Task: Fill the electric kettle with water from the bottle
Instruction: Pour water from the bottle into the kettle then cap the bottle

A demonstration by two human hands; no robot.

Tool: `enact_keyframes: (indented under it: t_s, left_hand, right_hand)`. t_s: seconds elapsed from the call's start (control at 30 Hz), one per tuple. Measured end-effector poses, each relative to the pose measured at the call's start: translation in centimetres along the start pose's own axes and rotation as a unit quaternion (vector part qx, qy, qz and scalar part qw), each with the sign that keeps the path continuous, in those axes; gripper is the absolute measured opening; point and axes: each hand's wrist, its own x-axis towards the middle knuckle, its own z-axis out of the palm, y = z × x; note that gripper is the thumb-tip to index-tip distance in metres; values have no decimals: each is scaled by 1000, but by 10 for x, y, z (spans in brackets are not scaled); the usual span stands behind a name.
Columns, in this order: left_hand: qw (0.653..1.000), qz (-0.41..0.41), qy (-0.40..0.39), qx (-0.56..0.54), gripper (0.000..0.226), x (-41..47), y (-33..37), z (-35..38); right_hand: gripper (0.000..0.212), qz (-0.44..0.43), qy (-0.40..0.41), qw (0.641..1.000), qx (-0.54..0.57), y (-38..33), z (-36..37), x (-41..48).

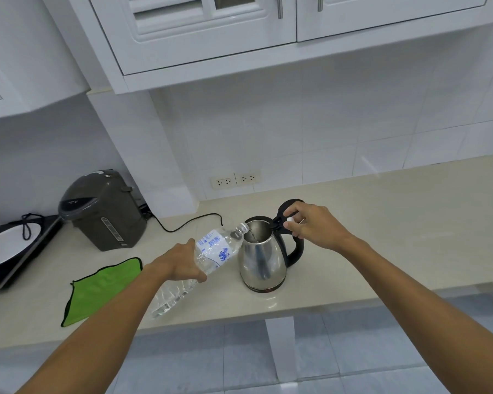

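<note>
Two hands work at the kettle, which stands on the counter near its front edge, its lid swung up and back. Our left hand is wrapped around the middle of the bottle, holding it tilted with its base low toward us and its open neck raised to the kettle's rim; a thin stream of water runs from the neck into the steel body. Our right hand rests at the top of the black handle, fingers curled by the lid hinge, and pinches a small white cap between its fingertips. Left of the bottle a green cloth lies flat on the counter. Farther back on the left stands a grey pot, its black cord trailing across the counter toward the kettle. A dark cooker with a white pan on it sits at the left edge. Two sockets are set in the tiled wall behind.
</note>
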Motion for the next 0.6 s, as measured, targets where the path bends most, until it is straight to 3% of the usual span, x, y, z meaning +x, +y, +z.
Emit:
enact_keyframes:
  t_s: [0.07, 0.3, 0.6]
  left_hand:
    - [1000, 2, 1, -21, 72, 0, 1, 4]
    - [993, 16, 19, -120, 68, -5, 7, 25]
    - [980, 55, 48, -183, 64, -16, 17, 53]
  right_hand:
    - [8, -2, -3, 1000, -6, -1, 3, 2]
    - [25, -15, -9, 1000, -20, -14, 12, 11]
    - [27, -41, -17, 999, -16, -30, 28, 15]
